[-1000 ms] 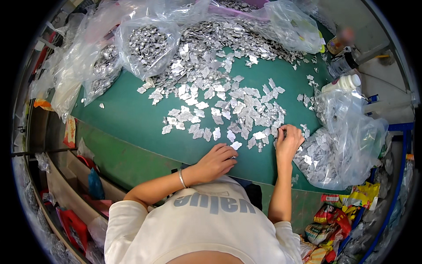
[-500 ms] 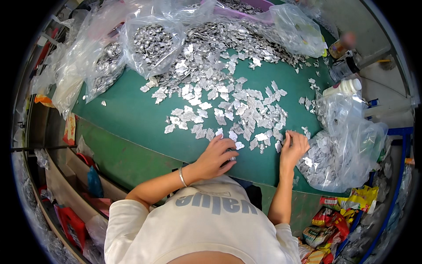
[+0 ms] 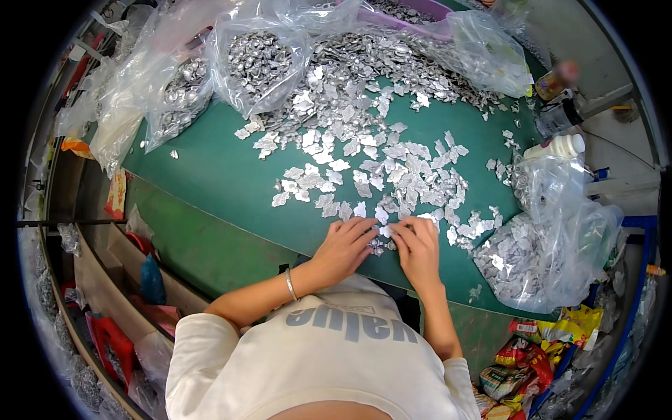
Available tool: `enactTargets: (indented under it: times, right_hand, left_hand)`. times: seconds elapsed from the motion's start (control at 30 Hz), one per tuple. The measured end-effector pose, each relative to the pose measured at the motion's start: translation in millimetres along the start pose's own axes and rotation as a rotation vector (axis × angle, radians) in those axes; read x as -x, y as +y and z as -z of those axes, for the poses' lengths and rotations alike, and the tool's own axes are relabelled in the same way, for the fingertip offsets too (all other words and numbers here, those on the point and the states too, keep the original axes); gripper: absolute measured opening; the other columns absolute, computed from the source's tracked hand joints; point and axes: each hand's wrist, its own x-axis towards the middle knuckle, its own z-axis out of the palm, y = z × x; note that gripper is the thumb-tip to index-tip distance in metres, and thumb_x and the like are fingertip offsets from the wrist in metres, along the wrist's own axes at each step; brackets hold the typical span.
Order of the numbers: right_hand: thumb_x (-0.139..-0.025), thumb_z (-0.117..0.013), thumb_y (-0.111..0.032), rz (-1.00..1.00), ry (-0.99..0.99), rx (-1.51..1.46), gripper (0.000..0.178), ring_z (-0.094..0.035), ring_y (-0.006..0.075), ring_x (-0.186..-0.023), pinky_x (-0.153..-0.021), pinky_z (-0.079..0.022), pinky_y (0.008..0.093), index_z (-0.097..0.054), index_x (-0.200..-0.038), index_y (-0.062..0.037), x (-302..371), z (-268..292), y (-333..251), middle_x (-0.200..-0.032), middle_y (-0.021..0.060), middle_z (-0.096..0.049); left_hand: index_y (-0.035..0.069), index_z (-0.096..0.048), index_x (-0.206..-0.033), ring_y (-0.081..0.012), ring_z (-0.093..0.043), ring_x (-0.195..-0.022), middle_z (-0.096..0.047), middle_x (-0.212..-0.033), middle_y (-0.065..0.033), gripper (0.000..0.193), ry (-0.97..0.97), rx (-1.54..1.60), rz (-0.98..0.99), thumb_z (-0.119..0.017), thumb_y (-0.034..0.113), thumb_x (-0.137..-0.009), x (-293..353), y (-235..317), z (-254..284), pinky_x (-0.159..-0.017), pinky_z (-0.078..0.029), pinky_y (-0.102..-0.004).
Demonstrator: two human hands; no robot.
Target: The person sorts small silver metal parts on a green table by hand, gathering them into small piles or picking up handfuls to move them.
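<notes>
- Just below the centre of the frame, our left hand [image 3: 341,250] and right hand [image 3: 418,253] are near each other over the front part of a green tabletop [image 3: 224,185].
- Our left fingers are bent and close together, their tips beside a small cluster of metal pieces [image 3: 378,247]; we cannot tell whether they clamp one.
- Our right fingers are bent too, the tips by a bright flat plate [image 3: 384,231] between the two hands; we cannot tell whether they pinch it.
- Above our hands, lobed silver-coloured plates [image 3: 413,178] lie loose across the middle of the frame, many overlapping, and a thicker heap [image 3: 350,63] fills the top centre.
- Right of centre, we see a clear plastic bag [image 3: 584,224] with similar plates inside, and a white bottle [image 3: 560,147] just above it.
- Upper left, another clear bag [image 3: 245,101] holds darker silver pieces; at the top edge stands a purple bin [image 3: 402,25].
- On our left wrist we wear a silver-coloured bracelet [image 3: 290,283].
- Lower right, bright packets [image 3: 525,360] lie beyond the table edge.
</notes>
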Motion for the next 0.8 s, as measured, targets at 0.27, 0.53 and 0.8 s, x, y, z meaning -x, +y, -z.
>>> enactTargets:
  times: [0.27, 0.53, 0.8]
  right_hand:
    - [-0.073, -0.073, -0.009, -0.019, 0.062, 0.251, 0.014, -0.05, 0.0246, -0.091, -0.083, -0.033, 0.0399, -0.067, -0.085, -0.0097, -6, -3, 22, -0.095, 0.0042, -0.056]
    - [-0.073, -0.073, -0.008, -0.07, 0.036, 0.164, 0.016, -0.049, 0.0241, -0.093, -0.083, -0.032, 0.0396, -0.068, -0.087, -0.0108, 2, -3, 16, -0.096, 0.0026, -0.056]
    - [-0.074, -0.071, -0.005, -0.131, 0.096, 0.123, 0.019, -0.05, 0.0245, -0.095, -0.083, -0.033, 0.0379, -0.069, -0.092, -0.0102, 10, 5, 26, -0.098, 0.0024, -0.058]
  left_hand:
    - [0.005, -0.058, -0.117, -0.0274, -0.052, -0.107, -0.055, -0.111, -0.0102, 0.039, 0.018, 0.066, -0.058, -0.067, 0.005, -0.079, 1, -3, -8, -0.088, -0.037, -0.0396]
    - [0.006, -0.062, -0.106, -0.0251, -0.051, -0.094, -0.056, -0.1, -0.0072, 0.03, 0.119, 0.024, 0.017, -0.071, 0.008, -0.077, -18, 1, -7, -0.08, -0.037, -0.0374]
    - [0.008, -0.067, -0.094, -0.0224, -0.05, -0.088, -0.055, -0.092, -0.004, 0.016, -0.039, 0.008, 0.06, -0.071, 0.012, -0.079, -30, 0, -10, -0.076, -0.034, -0.0371]
